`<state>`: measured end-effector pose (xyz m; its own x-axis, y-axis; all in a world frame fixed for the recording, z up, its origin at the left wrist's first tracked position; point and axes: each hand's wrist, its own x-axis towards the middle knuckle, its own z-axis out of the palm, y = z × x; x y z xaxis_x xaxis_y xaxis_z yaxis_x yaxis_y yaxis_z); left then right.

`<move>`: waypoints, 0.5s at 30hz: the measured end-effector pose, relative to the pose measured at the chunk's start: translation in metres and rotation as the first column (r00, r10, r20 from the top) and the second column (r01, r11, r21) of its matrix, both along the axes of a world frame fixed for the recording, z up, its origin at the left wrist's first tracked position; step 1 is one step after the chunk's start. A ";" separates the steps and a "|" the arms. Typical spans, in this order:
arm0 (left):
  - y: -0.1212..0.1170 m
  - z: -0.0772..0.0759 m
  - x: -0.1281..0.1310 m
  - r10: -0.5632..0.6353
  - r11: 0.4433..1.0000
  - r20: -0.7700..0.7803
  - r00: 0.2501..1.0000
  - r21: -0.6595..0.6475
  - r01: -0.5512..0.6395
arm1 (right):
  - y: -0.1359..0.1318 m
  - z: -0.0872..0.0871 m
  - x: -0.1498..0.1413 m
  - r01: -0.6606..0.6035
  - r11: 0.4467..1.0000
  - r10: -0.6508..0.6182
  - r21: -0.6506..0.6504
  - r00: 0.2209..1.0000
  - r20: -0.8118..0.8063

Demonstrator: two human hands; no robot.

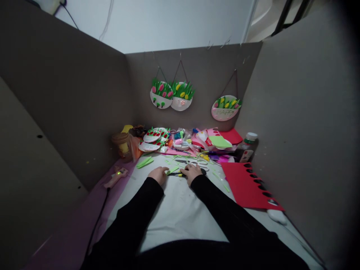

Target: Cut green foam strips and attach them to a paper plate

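Note:
My left hand rests on the white work surface, its fingers pinched on a green foam strip. My right hand sits close beside it, fingers curled around a small dark tool with a yellow tip, which I cannot name. The hands nearly touch over the green piece. Both arms wear black sleeves. White-handled scissors lie just beyond my right hand.
A pink glue gun lies at the left with its cord trailing. A red foam sheet with cut-outs lies at the right. Craft scraps, paper plates and a glue bottle crowd the back. Three flower plates hang on the grey partition.

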<state>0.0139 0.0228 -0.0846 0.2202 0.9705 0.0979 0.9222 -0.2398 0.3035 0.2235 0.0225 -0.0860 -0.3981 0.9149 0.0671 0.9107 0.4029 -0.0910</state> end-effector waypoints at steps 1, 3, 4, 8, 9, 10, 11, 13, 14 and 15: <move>0.000 0.000 0.000 -0.028 1.000 -0.012 1.000 -0.006 0.028 | 0.000 0.000 0.000 0.000 1.000 0.000 -0.001 1.000 -0.002; 0.001 -0.001 -0.001 -0.076 0.997 -0.035 0.997 -0.015 0.075 | 0.000 0.001 0.000 0.000 1.000 0.000 0.003 1.000 -0.005; 0.002 -0.001 -0.001 -0.088 0.996 -0.045 0.995 -0.017 0.088 | 0.000 0.001 0.001 0.000 1.000 0.000 0.005 1.000 -0.007; 0.011 0.000 -0.003 -0.118 0.992 -0.063 0.991 -0.041 0.116 | 0.000 0.000 0.002 -0.009 1.000 0.009 0.005 1.000 0.003; 0.015 0.002 -0.003 -0.131 0.990 -0.061 0.990 -0.064 0.127 | 0.000 0.000 0.002 -0.012 1.000 0.012 0.004 1.000 0.012; 0.019 0.004 -0.004 -0.148 0.985 -0.054 0.988 -0.094 0.142 | 0.000 0.000 0.002 -0.017 1.000 0.017 0.005 1.000 0.021; 0.023 0.006 -0.005 -0.171 0.977 -0.043 0.984 -0.138 0.164 | 0.000 0.001 0.002 -0.020 1.000 0.020 0.009 0.999 0.029; 0.031 0.011 -0.005 -0.185 0.960 0.008 0.983 -0.213 0.182 | -0.002 0.002 0.000 -0.030 0.999 0.029 0.019 0.999 0.038; 0.035 0.013 -0.005 -0.166 0.953 0.046 0.985 -0.248 0.172 | -0.004 0.002 -0.002 -0.036 0.999 0.035 0.024 0.999 0.042; 0.038 0.014 -0.006 -0.139 0.946 0.087 0.986 -0.284 0.158 | -0.005 0.002 -0.005 -0.042 0.999 0.041 0.029 0.998 0.044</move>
